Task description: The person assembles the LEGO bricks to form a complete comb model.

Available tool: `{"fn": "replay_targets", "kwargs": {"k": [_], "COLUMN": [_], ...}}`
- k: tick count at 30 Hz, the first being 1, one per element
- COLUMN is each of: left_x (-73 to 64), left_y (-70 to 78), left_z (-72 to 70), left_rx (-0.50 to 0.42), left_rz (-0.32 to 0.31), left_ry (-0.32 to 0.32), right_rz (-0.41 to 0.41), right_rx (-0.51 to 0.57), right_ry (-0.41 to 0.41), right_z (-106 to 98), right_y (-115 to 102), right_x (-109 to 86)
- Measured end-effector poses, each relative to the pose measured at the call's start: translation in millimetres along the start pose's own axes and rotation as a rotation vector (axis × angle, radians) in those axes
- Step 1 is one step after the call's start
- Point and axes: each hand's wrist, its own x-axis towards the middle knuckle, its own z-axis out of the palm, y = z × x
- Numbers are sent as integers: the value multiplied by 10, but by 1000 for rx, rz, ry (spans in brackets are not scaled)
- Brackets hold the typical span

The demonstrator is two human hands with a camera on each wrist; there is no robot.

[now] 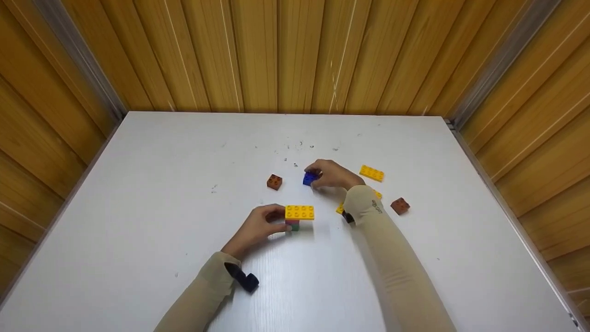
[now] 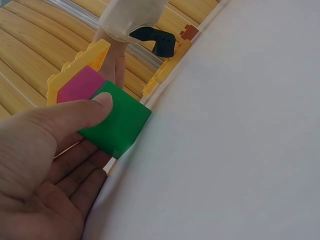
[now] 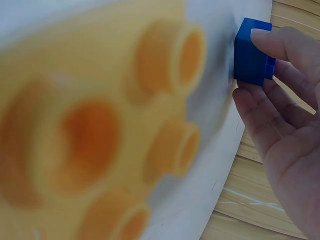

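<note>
My left hand [image 1: 258,226] grips a small stack of toy building bricks near the middle of the table. The stack has a green brick [image 2: 122,120] at the bottom, a magenta brick [image 2: 81,84] above it and a yellow brick [image 1: 299,212] across the top, jutting out to the right. In the left wrist view the thumb presses on the green brick's side. Farther back, my right hand [image 1: 335,174] pinches a blue brick [image 3: 250,55] between thumb and fingers, at the tabletop. Its studs face up, partly covered by the fingers in the head view.
A brown brick [image 1: 274,182] lies left of the blue one. To the right are a yellow brick [image 1: 371,173] and another brown brick [image 1: 400,206]. More yellow bricks [image 1: 340,208] show partly beneath the right forearm. Wood-patterned walls [image 1: 258,55] stand around the white table [image 1: 161,184].
</note>
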Motion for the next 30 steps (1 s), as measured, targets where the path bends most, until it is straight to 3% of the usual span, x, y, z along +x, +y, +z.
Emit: {"fn": "replay_targets", "kwargs": {"k": [11, 30], "left_x": [12, 16], "left_y": [-7, -2], "left_z": [2, 14], "left_rx": [-14, -12], "left_rz": [-8, -21], "left_ry": [62, 60], "right_rz": [-77, -208], "right_rx": [74, 56], "right_ry": [15, -5], "right_z": [-67, -165], "right_y": [-22, -123], "right_x": [-65, -228]}}
